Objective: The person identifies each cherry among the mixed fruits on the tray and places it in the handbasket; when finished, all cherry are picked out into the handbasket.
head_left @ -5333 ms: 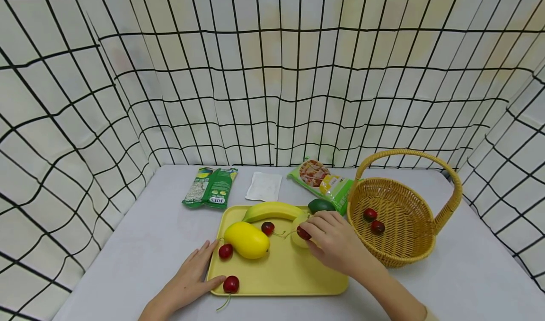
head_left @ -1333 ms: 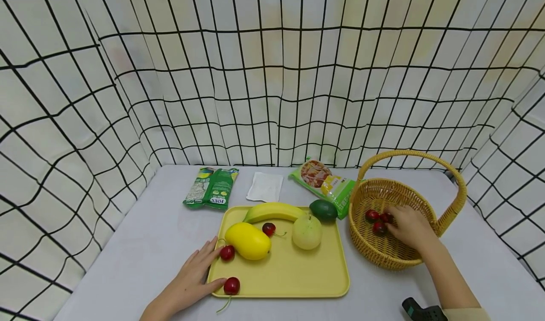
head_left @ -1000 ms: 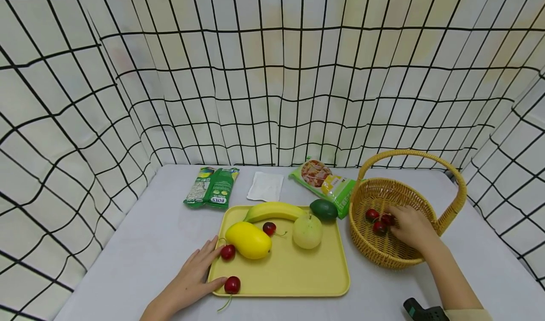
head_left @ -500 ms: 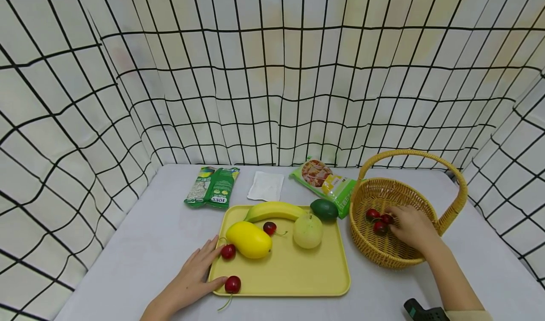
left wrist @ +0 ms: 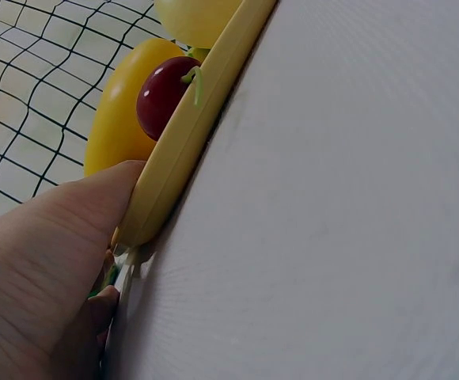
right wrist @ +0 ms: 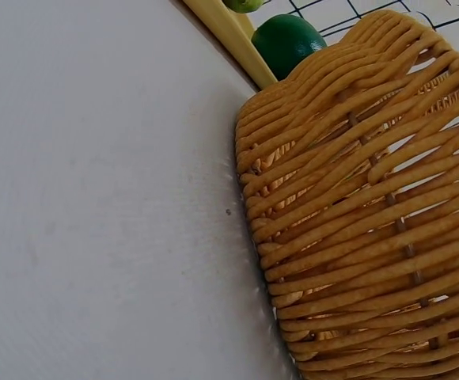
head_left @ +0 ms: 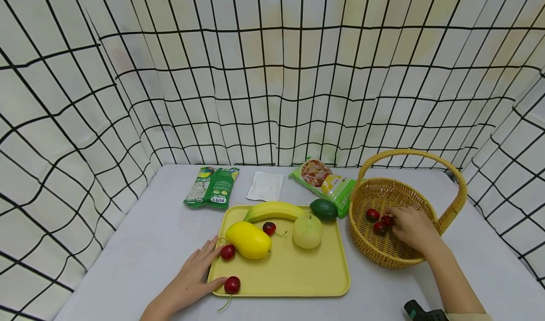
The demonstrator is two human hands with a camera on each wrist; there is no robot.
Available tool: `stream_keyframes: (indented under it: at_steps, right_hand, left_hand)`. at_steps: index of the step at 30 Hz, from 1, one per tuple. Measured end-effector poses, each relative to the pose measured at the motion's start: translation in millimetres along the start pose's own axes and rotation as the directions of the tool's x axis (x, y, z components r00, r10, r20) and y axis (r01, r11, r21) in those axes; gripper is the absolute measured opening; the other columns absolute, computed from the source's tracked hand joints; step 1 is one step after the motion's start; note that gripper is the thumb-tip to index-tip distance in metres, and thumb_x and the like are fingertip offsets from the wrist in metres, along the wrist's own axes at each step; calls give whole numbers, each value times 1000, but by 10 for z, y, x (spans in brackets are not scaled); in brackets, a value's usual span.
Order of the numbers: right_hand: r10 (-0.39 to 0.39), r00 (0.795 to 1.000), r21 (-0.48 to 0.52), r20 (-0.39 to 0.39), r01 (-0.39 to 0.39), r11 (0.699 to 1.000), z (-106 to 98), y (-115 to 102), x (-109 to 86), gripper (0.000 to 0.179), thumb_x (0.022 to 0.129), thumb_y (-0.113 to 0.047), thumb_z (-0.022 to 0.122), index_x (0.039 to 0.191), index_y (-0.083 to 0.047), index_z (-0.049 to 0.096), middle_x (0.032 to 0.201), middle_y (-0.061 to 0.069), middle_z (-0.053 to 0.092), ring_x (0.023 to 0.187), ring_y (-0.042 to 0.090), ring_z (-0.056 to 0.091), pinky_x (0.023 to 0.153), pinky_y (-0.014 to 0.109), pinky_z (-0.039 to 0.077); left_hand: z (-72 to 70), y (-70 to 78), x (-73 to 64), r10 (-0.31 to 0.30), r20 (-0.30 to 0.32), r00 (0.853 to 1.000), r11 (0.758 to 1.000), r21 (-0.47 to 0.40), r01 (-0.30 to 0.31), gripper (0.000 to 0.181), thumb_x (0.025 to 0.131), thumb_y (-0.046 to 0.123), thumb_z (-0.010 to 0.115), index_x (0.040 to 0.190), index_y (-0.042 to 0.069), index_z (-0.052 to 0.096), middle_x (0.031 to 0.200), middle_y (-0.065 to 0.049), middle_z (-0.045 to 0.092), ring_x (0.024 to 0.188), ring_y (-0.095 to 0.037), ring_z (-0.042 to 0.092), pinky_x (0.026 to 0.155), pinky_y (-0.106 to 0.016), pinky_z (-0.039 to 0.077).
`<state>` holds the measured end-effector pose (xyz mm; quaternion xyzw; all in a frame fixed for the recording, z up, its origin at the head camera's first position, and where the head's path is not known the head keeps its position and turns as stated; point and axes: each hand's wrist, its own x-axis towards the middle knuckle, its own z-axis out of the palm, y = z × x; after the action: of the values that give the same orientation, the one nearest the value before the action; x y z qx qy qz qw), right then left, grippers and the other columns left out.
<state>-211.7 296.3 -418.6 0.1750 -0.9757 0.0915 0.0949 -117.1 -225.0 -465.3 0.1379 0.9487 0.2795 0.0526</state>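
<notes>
Right hand (head_left: 412,227) down in the wicker basket (head_left: 385,257) beside three cherries (head_left: 372,214); can't tell if its grip's let go; left hand (head_left: 193,276) flat, steadying the yellow tray (head_left: 294,278) on the bench; might knock the light basket pulling out.

I see a yellow tray (head_left: 298,278) w/ dark-red cherries (head_left: 232,285), yellow mango (head_left: 248,239), tan wicker basket (head_left: 383,255), grey surface (head_left: 157,236), black-grid white backdrop (head_left: 272,75).
</notes>
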Motion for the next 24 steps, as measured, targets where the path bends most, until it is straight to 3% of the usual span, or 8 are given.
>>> stream_keyframes:
  at_steps: [6, 15, 24]
  right_hand:
    - [-13, 1000, 2, -16, 13, 1000, -22, 1, -31, 38, 66, 5, 69, 104, -1, 64, 91, 13, 65, 84, 35, 59, 68, 48, 49]
    - [-23, 999, 9, -23, 24, 1000, -57, -14, -55, 38, 66, 5, 69, 103, -1, 64, 93, 14, 65, 87, 37, 58, 75, 52, 46]
    - [-65, 995, -18, -79, 63, 998, -124, -92, -68, 32, 71, -3, 72, 102, 0, 64, 90, 13, 65, 85, 35, 58, 73, 50, 47]
  left_hand:
    - [7, -4, -4, 10, -11, 1000, 1000, 5, -10, 81, 79, 61, 56, 137, 7, 42, 151, -10, 19, 136, -34, 17, 108, -53, 11]
    - [5, 0, -7, 0, -9, 1000, 1000, 3, 0, 81, 79, 62, 56, 137, 6, 43, 150, -11, 19, 136, -34, 17, 107, -53, 11]
    - [8, 3, 7, -15, 2, 1000, 1000, 2, 15, 83, 78, 63, 56, 137, 6, 42, 150, -11, 19, 136, -33, 17, 108, -53, 11]
